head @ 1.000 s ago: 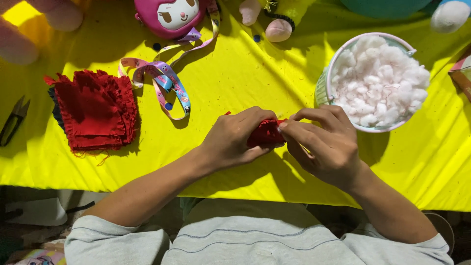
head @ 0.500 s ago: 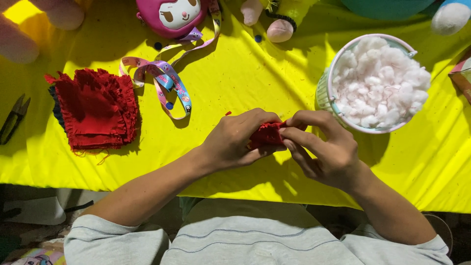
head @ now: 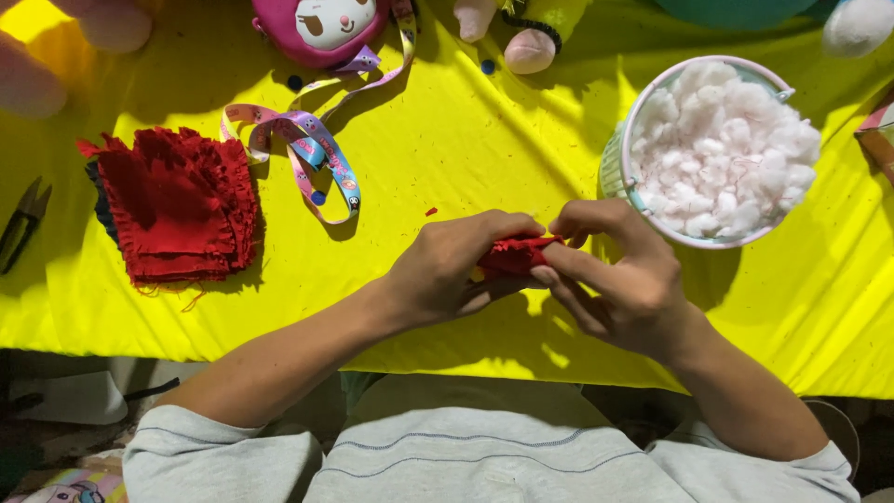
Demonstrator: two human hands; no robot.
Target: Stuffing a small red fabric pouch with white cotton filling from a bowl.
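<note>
Both of my hands meet over the yellow tablecloth [head: 466, 121] near its front edge. My left hand [head: 456, 265] is wrapped around a small red fabric piece [head: 517, 253]. My right hand [head: 619, 275] pinches the same piece from the right with thumb and fingers. Most of the red piece is hidden inside my fingers. Just to the right of my hands stands a pale bucket [head: 619, 154] filled with white stuffing [head: 722, 144].
A stack of red fabric pieces [head: 177, 205] lies at the left, with a patterned ribbon [head: 307, 154] beside it. Small black snips [head: 23, 224] rest at the far left edge. Plush toys [head: 326, 28] line the back of the table.
My fingers have shifted slightly on the red piece; my right hand has closed in a little tighter. Nothing else on the table has moved.
</note>
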